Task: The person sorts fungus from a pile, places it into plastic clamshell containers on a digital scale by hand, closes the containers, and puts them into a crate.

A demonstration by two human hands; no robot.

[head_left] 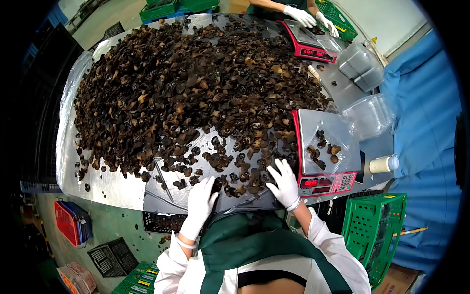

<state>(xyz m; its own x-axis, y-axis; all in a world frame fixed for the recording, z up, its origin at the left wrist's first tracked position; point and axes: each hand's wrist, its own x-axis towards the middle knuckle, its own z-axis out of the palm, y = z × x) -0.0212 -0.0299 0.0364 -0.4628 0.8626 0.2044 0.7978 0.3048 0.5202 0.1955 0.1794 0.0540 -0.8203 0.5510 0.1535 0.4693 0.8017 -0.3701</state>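
at far left, on the floor, a red plastic crate (66,223) stands near black mesh crates (112,257). next comes your work table, spread with a shiny silver sheet (115,188) and heaped with dark brown wood ear mushrooms (181,93); the heap fills most of the tabletop, thinning toward you. your white-gloved left hand (199,208) is at the near edge, fingers extended and thumb apart, beside loose pieces; whether the fingertips touch any, you cannot tell from here. a small scatter of mushrooms lies between your hands. your white-gloved right hand (284,183) is wide open, fingers spread, with nothing visible in its grasp. just right of it is a red digital scale (313,183) bearing a clear plastic container (346,128) with a few mushroom pieces inside. beyond, across the table, a co-worker's gloved hands (300,16) are over a second red scale (316,51). farther right are stacked clear tubs (360,63), a white-capped bottle (382,165), a green crate (362,225) and a blue curtain (421,122).
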